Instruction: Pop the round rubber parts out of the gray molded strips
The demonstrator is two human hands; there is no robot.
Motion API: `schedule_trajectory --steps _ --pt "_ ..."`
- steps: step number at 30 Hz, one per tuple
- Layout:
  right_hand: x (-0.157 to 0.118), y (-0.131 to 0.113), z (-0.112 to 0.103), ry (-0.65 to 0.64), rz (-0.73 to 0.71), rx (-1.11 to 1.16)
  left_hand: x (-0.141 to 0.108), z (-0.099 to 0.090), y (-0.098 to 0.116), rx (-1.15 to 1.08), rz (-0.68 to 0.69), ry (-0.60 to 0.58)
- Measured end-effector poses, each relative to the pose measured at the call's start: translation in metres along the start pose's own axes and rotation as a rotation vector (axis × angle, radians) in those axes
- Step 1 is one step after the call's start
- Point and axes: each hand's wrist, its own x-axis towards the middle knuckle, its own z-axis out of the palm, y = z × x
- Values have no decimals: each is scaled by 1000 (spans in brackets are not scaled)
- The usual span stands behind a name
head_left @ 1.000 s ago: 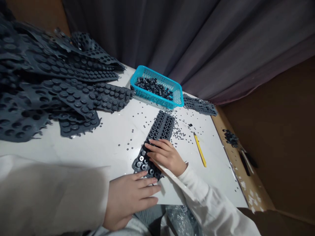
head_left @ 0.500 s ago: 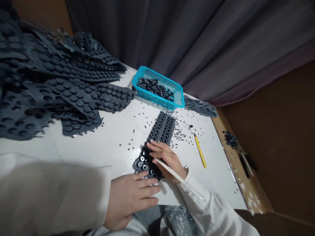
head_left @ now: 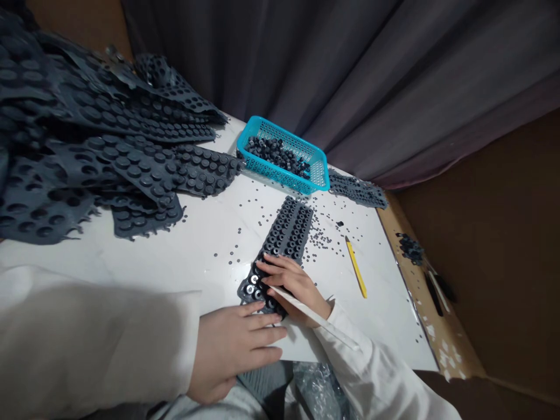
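A dark rubber strip with rows of ring-topped studs [head_left: 286, 230] lies slanted on the white table. My left hand [head_left: 238, 350] rests with spread fingers at its near end, the fingertips touching the edge. My right hand [head_left: 293, 286] is over the near part of the strip, its fingers closed round a thin white stick [head_left: 319, 319] that slants back over my wrist. The stick's tip is hidden beneath my fingers. Small dark discs [head_left: 321, 239] lie scattered beside the strip.
Behind the strip stands a blue basket [head_left: 284, 174] with small dark pieces. Large studded rubber sheets [head_left: 131, 157] are heaped at the left. A yellow pen-like tool [head_left: 356, 268] lies at the right, and another strip [head_left: 359, 189] lies beyond the basket.
My right hand has shifted slightly left over the strip with the white stick. My left hand stays at the near end, and the view has moved a little.
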Motion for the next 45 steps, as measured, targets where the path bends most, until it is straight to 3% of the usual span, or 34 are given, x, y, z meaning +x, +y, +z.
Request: schedule_trajectory --steps 6,9,13,18,28,35,38,41,45 --pt "6 7 -6 -73 -199 -357 0 1 -2 -30 10 20" --pt "9 10 -10 -38 -187 -428 0 1 -1 -26 5 20" --pt "8 5 -8 60 -36 -227 0 -2 1 -3 -5 4" --pt "-2 -8 2 -32 12 42 1 -3 1 -3 -4 20" --pt "-3 -8 4 -48 -4 44 0 -1 1 -3 -8 54" --pt "2 -5 -3 -103 -165 -249 0 1 -1 -42 -13 20" --pt "7 -2 -8 -29 -126 -313 0 2 -2 -43 6 24" --pt "7 -4 -8 37 -41 -190 0 2 -2 -33 18 37" --pt "0 -13 -1 -61 -5 38 1 0 -1 -10 -3 39"
